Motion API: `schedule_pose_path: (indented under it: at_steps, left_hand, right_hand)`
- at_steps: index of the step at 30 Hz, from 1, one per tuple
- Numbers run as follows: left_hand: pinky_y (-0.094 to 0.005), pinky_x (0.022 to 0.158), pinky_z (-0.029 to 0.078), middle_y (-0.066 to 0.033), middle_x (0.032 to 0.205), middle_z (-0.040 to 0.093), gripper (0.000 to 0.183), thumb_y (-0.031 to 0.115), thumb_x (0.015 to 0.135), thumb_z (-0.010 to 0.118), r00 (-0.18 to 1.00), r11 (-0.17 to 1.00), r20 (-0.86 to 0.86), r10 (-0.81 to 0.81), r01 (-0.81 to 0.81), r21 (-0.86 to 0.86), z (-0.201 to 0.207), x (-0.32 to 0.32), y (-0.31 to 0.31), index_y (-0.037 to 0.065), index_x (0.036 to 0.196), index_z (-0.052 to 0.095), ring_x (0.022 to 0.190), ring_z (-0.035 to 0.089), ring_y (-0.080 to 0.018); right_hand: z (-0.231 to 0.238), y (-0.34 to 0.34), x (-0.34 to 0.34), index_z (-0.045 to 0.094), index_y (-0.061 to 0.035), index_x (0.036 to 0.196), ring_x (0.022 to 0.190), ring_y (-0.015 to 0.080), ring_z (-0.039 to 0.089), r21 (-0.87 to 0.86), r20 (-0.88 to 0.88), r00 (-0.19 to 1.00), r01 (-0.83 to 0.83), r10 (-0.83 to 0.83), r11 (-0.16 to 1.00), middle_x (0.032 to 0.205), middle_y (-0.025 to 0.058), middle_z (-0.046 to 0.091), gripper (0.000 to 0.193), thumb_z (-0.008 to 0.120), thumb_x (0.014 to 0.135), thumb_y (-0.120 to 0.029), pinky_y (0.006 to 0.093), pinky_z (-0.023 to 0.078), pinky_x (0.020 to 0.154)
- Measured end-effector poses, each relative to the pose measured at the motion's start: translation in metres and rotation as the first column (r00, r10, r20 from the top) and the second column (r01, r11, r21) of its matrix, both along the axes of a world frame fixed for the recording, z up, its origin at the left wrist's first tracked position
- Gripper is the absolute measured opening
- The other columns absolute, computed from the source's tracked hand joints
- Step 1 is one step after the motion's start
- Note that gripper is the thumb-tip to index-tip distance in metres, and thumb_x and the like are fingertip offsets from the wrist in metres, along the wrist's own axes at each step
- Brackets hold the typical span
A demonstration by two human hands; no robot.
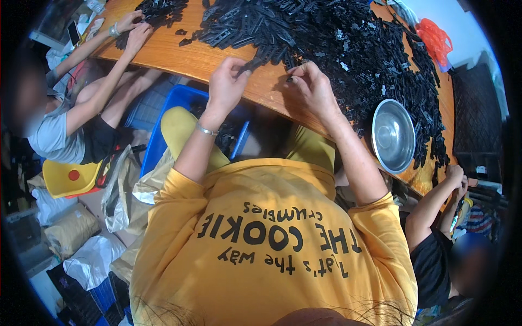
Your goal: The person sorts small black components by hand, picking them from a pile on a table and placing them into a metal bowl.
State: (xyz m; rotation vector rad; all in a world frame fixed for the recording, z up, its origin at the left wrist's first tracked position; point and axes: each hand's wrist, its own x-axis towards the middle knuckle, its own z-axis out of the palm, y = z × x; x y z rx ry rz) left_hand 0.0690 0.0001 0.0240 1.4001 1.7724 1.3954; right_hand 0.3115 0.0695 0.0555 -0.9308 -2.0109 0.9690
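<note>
At the table's near edge, my left hand [226, 87] is closed, its thumb and fingers pinching a black plastic part [251, 66]. That part's far end reaches toward a heap of similar black plastic parts [244, 24]. To the right, my right hand [315, 89] is also closed, fingertips together around a small dark piece [290, 79] too small to make out. A gap of bare wooden tabletop [270, 81] lies between the two hands. Just beyond my right hand, more black parts and several small silvery pieces are spread in a thick layer.
A steel bowl [392, 136] stands at the table's right side. Below the edge, near my knees, is a blue plastic bin [181, 96]. Co-workers sit left and right, hands [130, 30] at the table. A red plastic bag [433, 41] lies at the far right.
</note>
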Motion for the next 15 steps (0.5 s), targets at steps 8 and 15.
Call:
schedule_pose_path:
  at_steps: [8, 15]
  left_hand:
    - [-0.0220, 0.077, 0.055, -0.0050, 0.102, 0.071, 0.023, 0.010, 0.103, 0.069, 0.786, 0.973, 0.583, -0.207, 0.228, 0.039, 0.028, 0.044, -0.019, 0.002, 0.122, 0.059, 0.090, 0.070, -0.0101]
    - [-0.0210, 0.076, 0.055, -0.0050, 0.102, 0.072, 0.026, 0.008, 0.101, 0.070, 0.744, 0.970, 0.632, -0.219, 0.238, 0.056, 0.027, 0.053, -0.018, 0.002, 0.123, 0.059, 0.089, 0.071, -0.0094]
  right_hand:
    - [0.004, -0.018, -0.010, 0.062, 0.0021, 0.103, 0.085, 0.0136, 0.076, -0.300, -0.250, 0.966, -0.018, -0.061, 0.954, 0.091, 0.0062, 0.073, 0.012, 0.071, 0.096, 0.004, 0.0250, 0.061, 0.074]
    - [0.006, -0.023, -0.007, 0.065, 0.0020, 0.104, 0.081, 0.0082, 0.072, -0.427, -0.423, 0.880, 0.014, -0.214, 0.904, 0.089, 0.0020, 0.071, 0.016, 0.076, 0.092, 0.005, 0.0221, 0.058, 0.073]
